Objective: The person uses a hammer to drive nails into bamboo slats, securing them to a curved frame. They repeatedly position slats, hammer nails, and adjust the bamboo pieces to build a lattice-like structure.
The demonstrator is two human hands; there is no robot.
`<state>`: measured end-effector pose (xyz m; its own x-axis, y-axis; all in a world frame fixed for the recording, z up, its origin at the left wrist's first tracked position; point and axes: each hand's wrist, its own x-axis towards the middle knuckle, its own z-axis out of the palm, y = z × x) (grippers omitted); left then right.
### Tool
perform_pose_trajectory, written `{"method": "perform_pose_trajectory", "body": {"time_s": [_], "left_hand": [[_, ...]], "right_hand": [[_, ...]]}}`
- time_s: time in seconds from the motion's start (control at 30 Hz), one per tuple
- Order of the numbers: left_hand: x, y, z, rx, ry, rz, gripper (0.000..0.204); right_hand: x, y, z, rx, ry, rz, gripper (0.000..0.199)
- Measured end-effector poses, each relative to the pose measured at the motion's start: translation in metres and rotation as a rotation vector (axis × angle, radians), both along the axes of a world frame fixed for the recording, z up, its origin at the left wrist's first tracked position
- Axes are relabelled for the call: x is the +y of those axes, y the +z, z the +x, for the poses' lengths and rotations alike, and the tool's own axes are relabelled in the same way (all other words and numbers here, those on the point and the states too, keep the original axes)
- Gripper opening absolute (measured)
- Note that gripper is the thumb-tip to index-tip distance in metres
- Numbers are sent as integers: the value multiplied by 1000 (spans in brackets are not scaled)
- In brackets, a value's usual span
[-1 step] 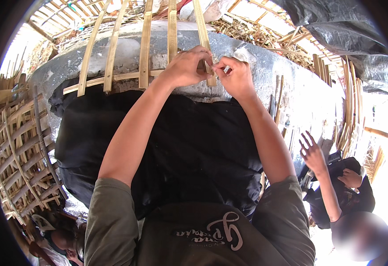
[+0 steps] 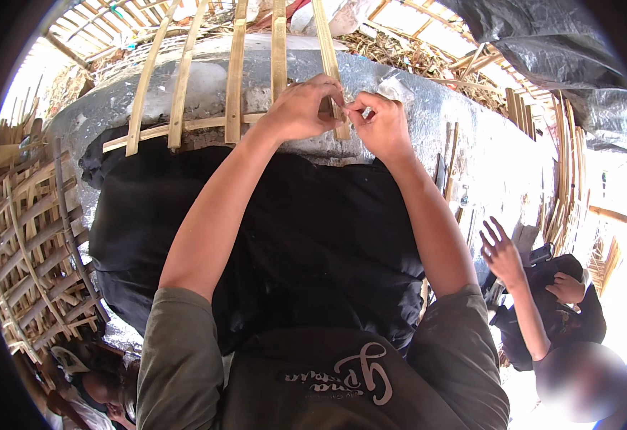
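Observation:
Several pale bamboo slats (image 2: 234, 86) run away from me over the grey slab, across a thin bamboo crosspiece (image 2: 199, 125). My left hand (image 2: 303, 109) is bent round the rightmost slat (image 2: 326, 43), its fingers and thumb closed at the slat's near part. Right beside it, my right hand (image 2: 381, 125) pinches thumb and forefinger together just over that slat's right edge. Whatever sits in this pinch is too small to make out. The left hand hides where the crosspiece meets the slats. Black cloth (image 2: 313, 222) lies below my forearms.
The grey slab (image 2: 428, 107) spreads under the slats. A woven bamboo lattice (image 2: 34, 251) leans at left, and bamboo strips (image 2: 564, 172) stand at right. Dark plastic sheeting (image 2: 543, 57) hangs at upper right. A co-worker's raised hand (image 2: 503, 258) is at lower right; another person sits lower left.
The co-worker's raised hand at right has shifted slightly down and left. My own hands and the slats have not visibly moved.

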<state>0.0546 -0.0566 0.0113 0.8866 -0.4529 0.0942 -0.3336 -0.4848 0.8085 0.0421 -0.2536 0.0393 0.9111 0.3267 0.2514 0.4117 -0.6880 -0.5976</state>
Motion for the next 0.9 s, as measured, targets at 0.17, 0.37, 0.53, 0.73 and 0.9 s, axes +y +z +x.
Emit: {"method": "perform_pose_trajectory", "body": {"time_s": [0.17, 0.37, 0.53, 0.73, 0.9], "left_hand": [[-2, 1, 4, -84, 9, 62, 27], [1, -4, 9, 4, 9, -37, 20], [-1, -4, 10, 48, 20, -66, 17], [-2, -7, 11, -28, 57, -27, 18], [-6, -8, 12, 15, 70, -93, 18]], "right_hand": [[-1, -1, 4, 19, -25, -6, 9], [0, -5, 5, -23, -19, 22, 8], [-4, -11, 9, -132, 18, 46, 11], [-3, -12, 11, -171, 47, 88, 13], [-4, -14, 12, -179, 40, 94, 13]]}}
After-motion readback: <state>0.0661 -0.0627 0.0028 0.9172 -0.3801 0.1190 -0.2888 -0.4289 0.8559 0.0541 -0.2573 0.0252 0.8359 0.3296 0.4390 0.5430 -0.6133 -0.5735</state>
